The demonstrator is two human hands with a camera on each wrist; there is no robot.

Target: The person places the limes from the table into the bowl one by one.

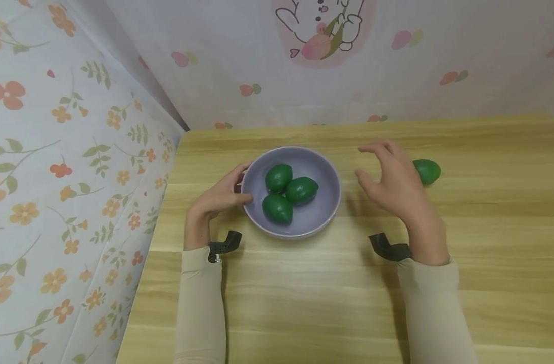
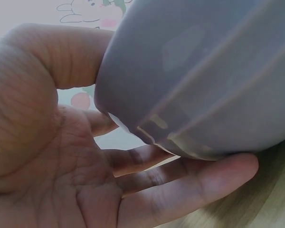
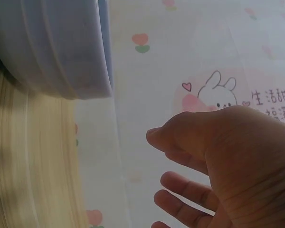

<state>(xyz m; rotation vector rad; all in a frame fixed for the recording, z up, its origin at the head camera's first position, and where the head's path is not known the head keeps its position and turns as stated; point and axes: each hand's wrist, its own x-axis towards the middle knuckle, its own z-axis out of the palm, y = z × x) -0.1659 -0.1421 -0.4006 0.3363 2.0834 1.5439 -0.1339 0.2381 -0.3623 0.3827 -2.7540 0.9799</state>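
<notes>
A lavender bowl (image 1: 299,227) with three green limes inside stands on the table, one lime (image 1: 279,178) toward the back, one (image 1: 302,190) at the middle and one (image 1: 277,208) in front. My left hand (image 1: 220,199) grips the bowl's left side, its thumb over the rim. In the left wrist view the fingers (image 2: 194,187) reach under the bowl's curved outer wall. To the right of the bowl, apart from it, my right hand (image 1: 397,184) hovers with thumb and fingers spread and nothing between them. Another lime (image 1: 426,172) lies just beyond that hand, partly hidden by it.
The wood-grain table (image 1: 299,303) meets a printed cloth (image 1: 240,55) along its back edge. A floral curtain (image 1: 72,192) hangs along the left side. Small black mounts (image 1: 227,244) sit at both wrists.
</notes>
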